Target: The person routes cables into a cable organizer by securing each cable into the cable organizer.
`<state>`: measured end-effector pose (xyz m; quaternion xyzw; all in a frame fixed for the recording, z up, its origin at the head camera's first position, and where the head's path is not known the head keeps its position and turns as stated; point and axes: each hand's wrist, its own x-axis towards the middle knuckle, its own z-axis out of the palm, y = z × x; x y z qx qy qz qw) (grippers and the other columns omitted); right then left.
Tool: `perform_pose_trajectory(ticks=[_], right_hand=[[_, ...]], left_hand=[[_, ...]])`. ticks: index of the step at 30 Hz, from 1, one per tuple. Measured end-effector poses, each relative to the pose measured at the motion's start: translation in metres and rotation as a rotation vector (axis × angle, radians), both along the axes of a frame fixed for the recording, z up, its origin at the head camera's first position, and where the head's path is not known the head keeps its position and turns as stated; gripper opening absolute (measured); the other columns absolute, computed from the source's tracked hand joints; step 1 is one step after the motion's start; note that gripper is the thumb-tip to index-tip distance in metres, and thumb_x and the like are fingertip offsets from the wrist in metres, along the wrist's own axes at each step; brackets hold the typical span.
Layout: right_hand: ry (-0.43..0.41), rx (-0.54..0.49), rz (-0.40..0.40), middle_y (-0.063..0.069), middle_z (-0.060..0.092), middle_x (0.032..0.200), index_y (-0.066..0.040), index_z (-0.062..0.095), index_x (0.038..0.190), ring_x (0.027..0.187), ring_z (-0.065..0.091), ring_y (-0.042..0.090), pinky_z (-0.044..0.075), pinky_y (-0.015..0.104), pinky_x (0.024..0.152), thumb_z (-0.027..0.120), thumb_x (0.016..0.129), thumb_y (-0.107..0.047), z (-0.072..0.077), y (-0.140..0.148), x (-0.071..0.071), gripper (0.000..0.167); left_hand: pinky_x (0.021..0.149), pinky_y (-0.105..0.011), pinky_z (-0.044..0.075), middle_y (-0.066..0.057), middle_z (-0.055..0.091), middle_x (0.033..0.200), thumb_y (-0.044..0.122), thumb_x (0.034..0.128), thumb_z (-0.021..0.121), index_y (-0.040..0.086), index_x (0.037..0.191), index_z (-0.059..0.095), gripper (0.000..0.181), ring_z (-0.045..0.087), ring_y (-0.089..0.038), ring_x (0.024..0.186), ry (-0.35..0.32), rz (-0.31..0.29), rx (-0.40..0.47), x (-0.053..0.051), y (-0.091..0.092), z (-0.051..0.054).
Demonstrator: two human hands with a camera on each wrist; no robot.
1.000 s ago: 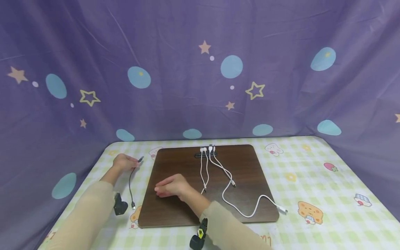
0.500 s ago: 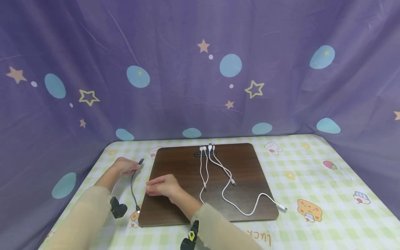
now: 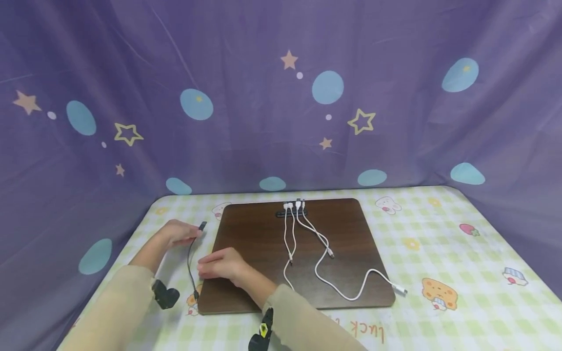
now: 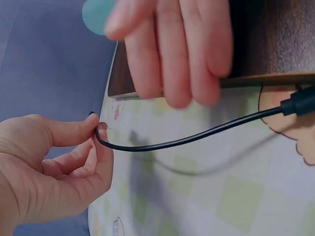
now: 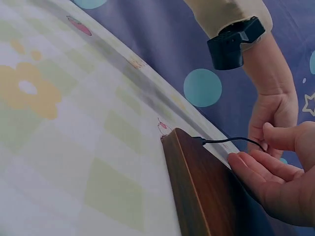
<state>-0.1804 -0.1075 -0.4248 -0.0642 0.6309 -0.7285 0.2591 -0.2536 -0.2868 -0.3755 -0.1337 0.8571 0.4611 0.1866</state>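
Observation:
A short black USB cable (image 3: 190,263) hangs at the left of the brown wooden board (image 3: 254,234). My left hand (image 3: 179,233) pinches it near its upper plug (image 3: 202,225), between thumb and fingers. In the left wrist view the cable (image 4: 187,141) bows across to its other plug (image 4: 301,101), beside the board's edge. My right hand (image 3: 224,265) is over the board's left edge, close to the cable. Its fingers look fairly straight, and in the right wrist view this hand (image 5: 283,174) holds nothing.
Several white cables (image 3: 322,279) lie on the board, their upper ends at a black cable holder (image 3: 279,214) near the back edge. One white plug (image 3: 399,289) reaches past the board's right side onto the checked tablecloth (image 3: 439,258). A purple curtain (image 3: 246,146) stands behind.
My right hand has moved left across the board toward the black cable. The left hand has shifted slightly right, and the cable's lower plug has swung toward the board.

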Motion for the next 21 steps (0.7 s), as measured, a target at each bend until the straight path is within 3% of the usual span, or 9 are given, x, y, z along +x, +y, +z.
perform_pose_trajectory(ticks=[5,11,21], right_hand=[[0.008,0.018,0.036,0.02,0.074,0.095,0.006,0.071,0.102,0.091,0.073,0.028,0.061,0.031,0.079,0.071,0.083,-0.001,0.001,-0.003,0.002,0.021],[-0.01,-0.005,0.063,0.021,0.074,0.098,0.006,0.071,0.103,0.091,0.073,0.028,0.061,0.032,0.078,0.069,0.084,-0.002,-0.001,-0.005,0.003,0.02],[-0.049,-0.138,0.076,0.029,0.069,0.106,0.012,0.066,0.109,0.092,0.073,0.027,0.06,0.039,0.081,0.064,0.087,0.003,-0.004,0.004,0.002,0.024]], left_hand=[[0.069,-0.015,0.056,0.006,0.064,0.082,0.008,0.0908,0.062,-0.017,0.13,0.046,0.049,0.058,0.001,0.071,-0.019,-0.019,0.045,0.002,0.005,0.009],[0.069,-0.012,0.054,0.006,0.06,0.083,0.005,0.0921,0.059,-0.017,0.134,0.041,0.051,0.056,0.001,0.073,-0.033,-0.021,0.125,0.002,0.013,0.017],[0.065,-0.011,0.053,0.01,0.061,0.072,0.005,0.0931,0.058,-0.017,0.134,0.039,0.05,0.057,0.002,0.067,-0.014,-0.033,0.181,0.003,0.029,0.031]])
